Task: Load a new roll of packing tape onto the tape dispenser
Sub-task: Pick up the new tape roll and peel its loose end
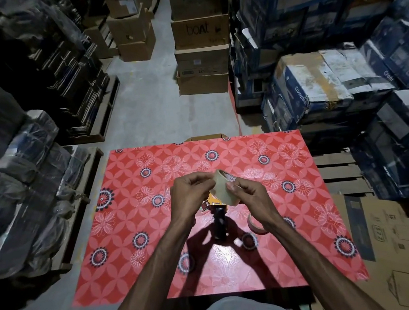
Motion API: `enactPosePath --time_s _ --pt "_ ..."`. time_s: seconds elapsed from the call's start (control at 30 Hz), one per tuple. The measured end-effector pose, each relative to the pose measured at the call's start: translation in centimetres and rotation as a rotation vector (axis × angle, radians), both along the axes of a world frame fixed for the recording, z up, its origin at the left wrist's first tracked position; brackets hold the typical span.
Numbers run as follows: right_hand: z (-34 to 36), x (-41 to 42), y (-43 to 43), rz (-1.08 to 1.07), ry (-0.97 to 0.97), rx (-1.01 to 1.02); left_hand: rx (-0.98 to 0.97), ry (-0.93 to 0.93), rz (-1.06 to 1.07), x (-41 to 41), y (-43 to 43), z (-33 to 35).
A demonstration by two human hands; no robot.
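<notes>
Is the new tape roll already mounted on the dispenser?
No, both hands, left hand and right hand, hold the tape roll in the air above the dispenser, which lies on the table.

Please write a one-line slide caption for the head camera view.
Both hands hold a tape roll above the dispenser on a red table.

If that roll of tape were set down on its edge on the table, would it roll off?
Probably: the tape roll is a round hoop and the table looks flat and glossy. It seems light, pinched between both hands. Laid flat, it would likely stay.
</notes>
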State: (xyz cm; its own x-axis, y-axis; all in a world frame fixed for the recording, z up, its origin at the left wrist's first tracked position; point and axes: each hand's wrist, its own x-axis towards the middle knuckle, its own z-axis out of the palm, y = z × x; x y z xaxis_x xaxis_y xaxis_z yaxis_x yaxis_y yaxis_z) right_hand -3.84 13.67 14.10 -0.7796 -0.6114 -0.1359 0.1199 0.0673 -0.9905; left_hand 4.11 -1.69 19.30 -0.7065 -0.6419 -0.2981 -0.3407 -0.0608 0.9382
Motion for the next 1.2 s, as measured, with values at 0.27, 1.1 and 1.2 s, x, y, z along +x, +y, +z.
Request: enactPosePath --time_s 0.27,1.1,1.2 --pt "-0.1 -0.1 0.1 -0.033 0.094 -0.020 0.094 0.051 -0.099 0.1 -1.3 0.7" --pt "-1.0 0.0 0.6 -0.045 0.312 0.084 -0.144 0.016 -0.061 0.2 0.1 -0.2" --pt "-0.8 -0.2 0.8 -0.041 0.305 0.067 -0.076 0.024 -0.104 0.1 -0.8 -0.3"
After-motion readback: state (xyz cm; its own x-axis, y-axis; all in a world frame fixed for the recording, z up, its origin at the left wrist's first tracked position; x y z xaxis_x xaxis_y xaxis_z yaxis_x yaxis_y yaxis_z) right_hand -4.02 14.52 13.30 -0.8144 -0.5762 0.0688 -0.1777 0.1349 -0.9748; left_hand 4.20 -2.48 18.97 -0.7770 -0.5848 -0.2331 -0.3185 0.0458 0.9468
